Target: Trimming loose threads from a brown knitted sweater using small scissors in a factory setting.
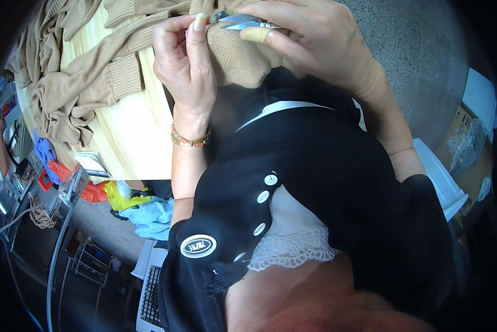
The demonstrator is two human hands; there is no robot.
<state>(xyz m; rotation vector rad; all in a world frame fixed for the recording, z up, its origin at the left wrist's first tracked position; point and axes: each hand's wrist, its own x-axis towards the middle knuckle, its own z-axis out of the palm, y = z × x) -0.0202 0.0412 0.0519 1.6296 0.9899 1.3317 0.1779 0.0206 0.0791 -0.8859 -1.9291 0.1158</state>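
A tan knitted garment (234, 58) hangs between my hands at the top of the view, its lower part over my dark clothing. My left hand (183, 63), with a bracelet at the wrist, is closed in a pinch, thumb against fingers, at the garment's left edge. My right hand (326, 41) is closed around small thread snips (241, 23). Their metal blades point left toward the left fingertips and lie over the knit. A tan wrap covers the tip of my right thumb. What exactly the left fingertips pinch is too small to make out.
More tan knitted pieces (66, 91) lie over the pale wooden table (129, 135) at the left. A small flat white item (92, 164) sits near its edge. Below are coloured bags (113, 193) and a keyboard (150, 293). White bins (439, 177) stand at right. Another person's arm (3, 146) shows far left.
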